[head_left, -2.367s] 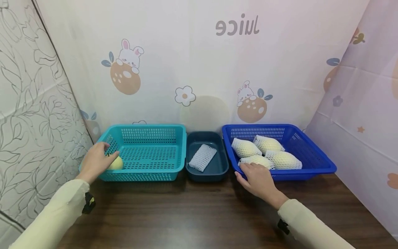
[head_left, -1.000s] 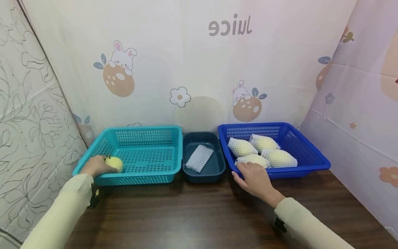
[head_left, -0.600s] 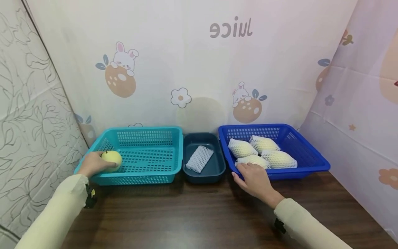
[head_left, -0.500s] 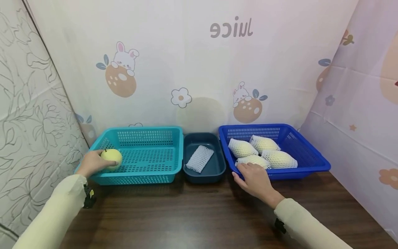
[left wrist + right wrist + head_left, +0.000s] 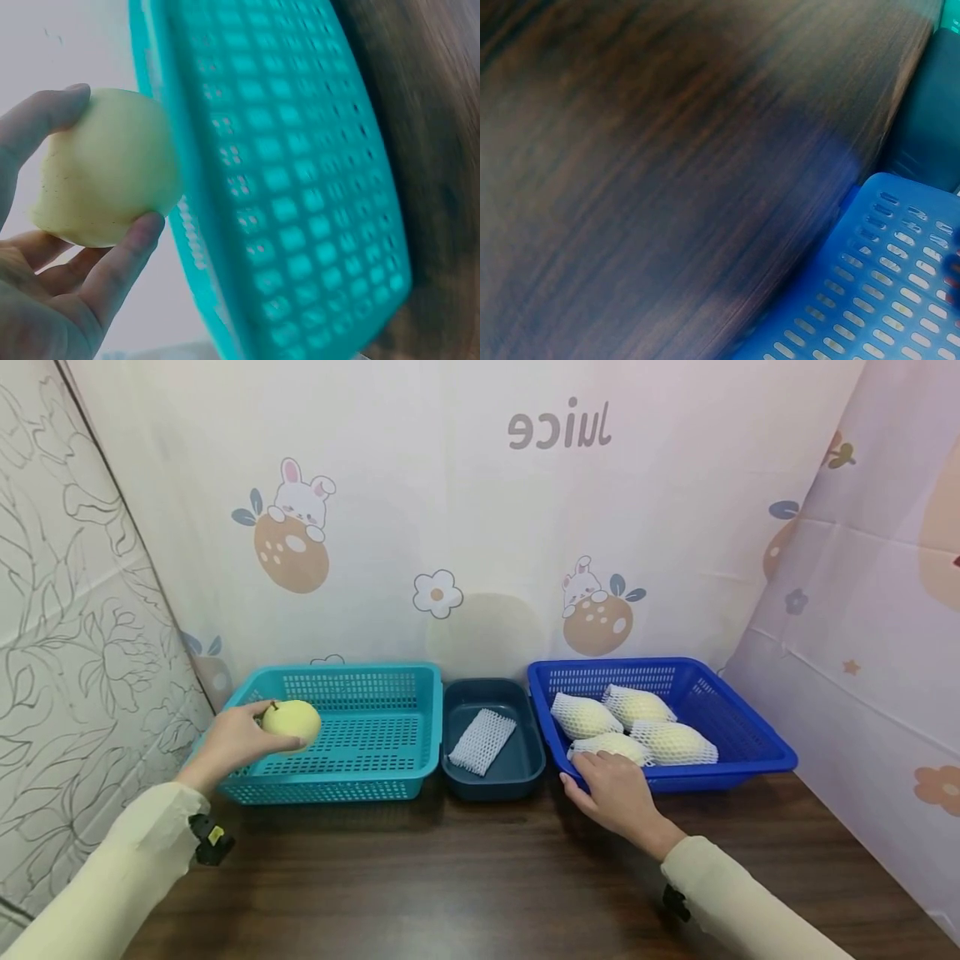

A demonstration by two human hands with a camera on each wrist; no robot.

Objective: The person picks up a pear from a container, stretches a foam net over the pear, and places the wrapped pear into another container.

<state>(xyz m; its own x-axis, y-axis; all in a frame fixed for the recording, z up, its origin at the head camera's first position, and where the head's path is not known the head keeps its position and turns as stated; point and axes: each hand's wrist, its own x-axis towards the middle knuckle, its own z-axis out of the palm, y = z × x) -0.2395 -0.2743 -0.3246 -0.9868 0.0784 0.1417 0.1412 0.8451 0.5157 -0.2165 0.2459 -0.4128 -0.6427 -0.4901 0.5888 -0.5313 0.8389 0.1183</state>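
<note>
In the head view my left hand (image 5: 236,741) holds a round yellow pear (image 5: 292,722), its stem toward the upper left, above the left part of the turquoise basket (image 5: 431,743). The left wrist view shows thumb and fingers around the pear (image 5: 112,165), near the turquoise basket's rim. My right hand (image 5: 618,793) grips the near left corner of the blue basket (image 5: 742,768), fingers bent over the rim and thumb outside. Its fingertips lie next to a net-wrapped pear (image 5: 615,746); whether they touch it is unclear. The right wrist view barely catches this hand.
Between the baskets stands a dark blue-grey tray (image 5: 495,789) with a white foam net (image 5: 482,742) lying in it. Several net-wrapped pears (image 5: 675,743) lie in the blue basket. A printed curtain (image 5: 480,510) hangs behind the brown wooden table (image 5: 450,868).
My left hand reached down and took hold of the pear at the turquoise basket's left end, then lifted it up and to the right. The right hand has stayed on the blue basket's corner.
</note>
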